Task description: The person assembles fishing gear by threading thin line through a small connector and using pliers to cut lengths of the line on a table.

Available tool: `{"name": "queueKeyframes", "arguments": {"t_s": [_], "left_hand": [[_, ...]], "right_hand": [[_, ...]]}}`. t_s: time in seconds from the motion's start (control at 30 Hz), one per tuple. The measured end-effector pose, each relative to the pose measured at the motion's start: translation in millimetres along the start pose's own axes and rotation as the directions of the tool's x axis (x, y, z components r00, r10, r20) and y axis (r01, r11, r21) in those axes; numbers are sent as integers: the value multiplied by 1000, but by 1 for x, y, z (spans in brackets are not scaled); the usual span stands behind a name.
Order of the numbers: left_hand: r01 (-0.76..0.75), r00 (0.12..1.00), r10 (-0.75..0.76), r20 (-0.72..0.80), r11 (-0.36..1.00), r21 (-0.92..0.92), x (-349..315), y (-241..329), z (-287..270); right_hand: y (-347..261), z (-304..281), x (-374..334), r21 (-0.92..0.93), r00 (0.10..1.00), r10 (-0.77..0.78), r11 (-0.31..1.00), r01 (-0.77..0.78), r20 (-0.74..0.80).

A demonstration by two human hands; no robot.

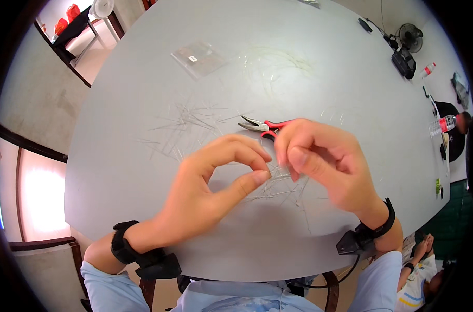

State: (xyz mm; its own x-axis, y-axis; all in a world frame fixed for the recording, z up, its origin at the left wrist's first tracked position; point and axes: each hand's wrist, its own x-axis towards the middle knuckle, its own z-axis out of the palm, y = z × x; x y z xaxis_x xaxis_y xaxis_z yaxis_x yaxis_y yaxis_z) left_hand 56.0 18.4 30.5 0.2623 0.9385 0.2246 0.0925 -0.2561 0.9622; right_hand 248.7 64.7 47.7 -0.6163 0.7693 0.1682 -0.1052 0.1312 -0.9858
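Note:
My left hand (197,190) and my right hand (333,169) are raised over the middle of the grey table (267,249), their fingertips almost meeting. On the left, thumb and forefinger press together in a pinch. The right fingers curl in against the thumb. Whatever thin piece either hand may hold is too small to make out. Below the fingertips lies a loose heap of short, thin, wire-like pieces (280,190). A wider scatter of similar thin pieces (187,122) spreads beyond my left hand. Pliers (257,125) with red-and-black handles lie just past my hands, handles partly hidden by the right one.
A clear plastic bag (199,58) with a white label rests farther back, beside a bundle of pale thin strands (283,58). Along the right stand a black fan (411,37), a black case (403,63) and a water bottle (444,124). Another person (421,273) sits at lower right.

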Motion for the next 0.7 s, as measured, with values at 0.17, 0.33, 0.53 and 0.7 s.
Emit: {"name": "queueKeyframes", "arguments": {"t_s": [0.17,0.33,0.53,0.7], "left_hand": [[106,994,-107,2,984,-144,1,5,2],[142,987,-135,84,987,-80,0,9,-2],[172,979,-185,81,975,140,2,16,-4],[229,967,-249,53,942,245,2,13,-5]], "right_hand": [[-11,-6,2,284,980,165,940,-191,113],[-23,-23,4,-20,998,31,999,-30,50],[-43,-52,4,-162,996,-57,986,45,-72],[-37,-77,7,-141,994,18,989,-32,-104]]}}
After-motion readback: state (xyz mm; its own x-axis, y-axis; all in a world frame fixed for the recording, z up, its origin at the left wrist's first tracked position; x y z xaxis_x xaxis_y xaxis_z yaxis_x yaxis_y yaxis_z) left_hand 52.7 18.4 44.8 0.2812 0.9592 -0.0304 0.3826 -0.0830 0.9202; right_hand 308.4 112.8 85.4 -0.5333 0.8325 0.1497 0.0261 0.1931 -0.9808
